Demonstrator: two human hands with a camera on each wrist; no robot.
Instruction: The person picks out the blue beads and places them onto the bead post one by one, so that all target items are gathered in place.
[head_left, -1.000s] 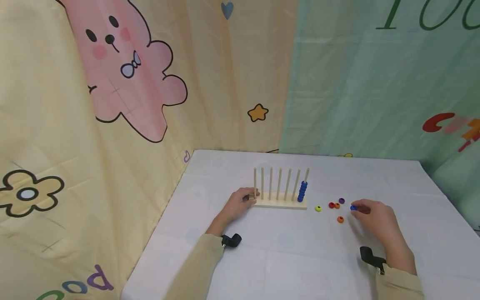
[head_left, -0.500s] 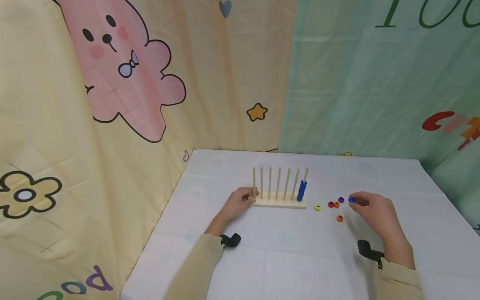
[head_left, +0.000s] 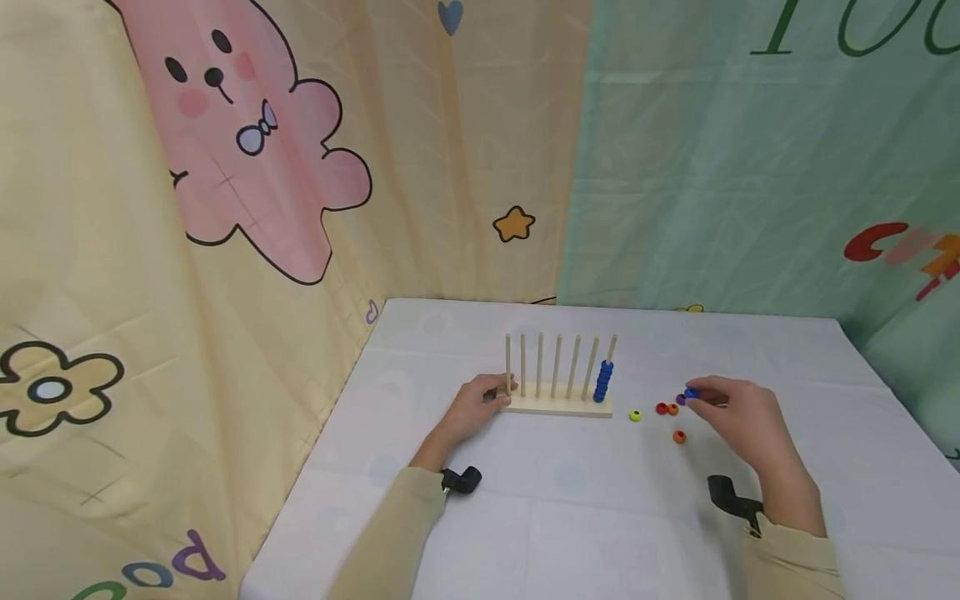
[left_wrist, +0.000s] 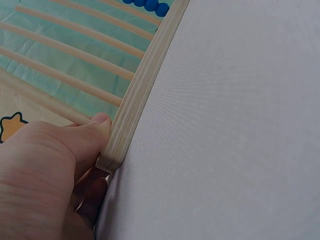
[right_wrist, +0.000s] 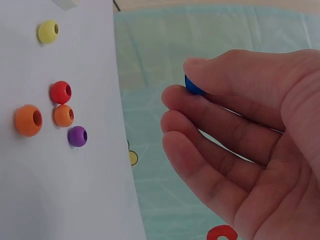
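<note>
My left hand (head_left: 474, 407) grips the left end of a wooden peg rack (head_left: 558, 406), thumb on top of the base and fingers by its end, as the left wrist view shows. Upright pegs rise from the base in a row. Several blue beads (head_left: 603, 382) are stacked on the rightmost peg; the other pegs are bare. Right of the rack, my right hand (head_left: 746, 417) pinches a blue bead (right_wrist: 192, 86) between thumb and index finger, above the table. Most of that bead is hidden by the thumb.
Loose beads lie between rack and right hand: a yellow bead (right_wrist: 48, 32), a red bead (right_wrist: 61, 92), two orange beads (right_wrist: 28, 120) and a purple bead (right_wrist: 77, 136). The white-covered table (head_left: 570, 517) ends at printed curtains (head_left: 450, 150) behind and at the left.
My right hand has lifted the blue bead and carried it slightly left and away from me, and it now overlaps the purple bead in the head view. My left hand stays on the rack.
</note>
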